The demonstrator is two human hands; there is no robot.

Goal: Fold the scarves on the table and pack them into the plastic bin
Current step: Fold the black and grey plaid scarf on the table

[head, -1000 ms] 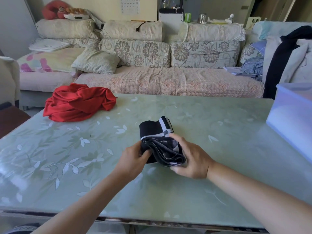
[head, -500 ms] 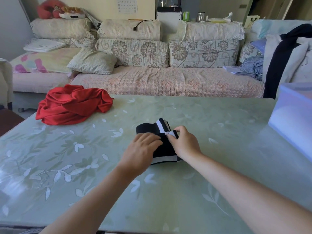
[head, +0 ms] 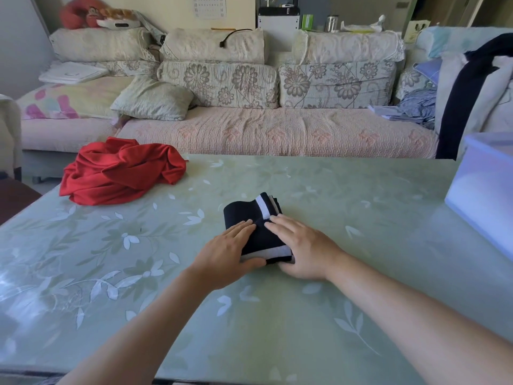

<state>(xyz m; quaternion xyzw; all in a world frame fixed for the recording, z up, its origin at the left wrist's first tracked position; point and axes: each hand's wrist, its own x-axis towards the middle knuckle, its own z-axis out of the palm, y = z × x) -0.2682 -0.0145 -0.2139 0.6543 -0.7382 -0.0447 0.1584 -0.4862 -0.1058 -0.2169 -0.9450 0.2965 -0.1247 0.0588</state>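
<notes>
A black scarf with white stripes lies folded into a small square in the middle of the green table. My left hand presses flat on its left side, fingers straight. My right hand lies flat on its right side, fingers straight too. A crumpled red scarf sits unfolded at the table's far left. The translucent plastic bin stands at the right edge of the table, partly cut off by the frame.
A long sofa with cushions runs behind the table's far edge. Clothes are piled on a seat at the far right. Bare tabletop lies between the folded scarf and the bin.
A second ago both hands held up the near half of the black scarf. They folded it over, and both palms now lie flat on the square.
</notes>
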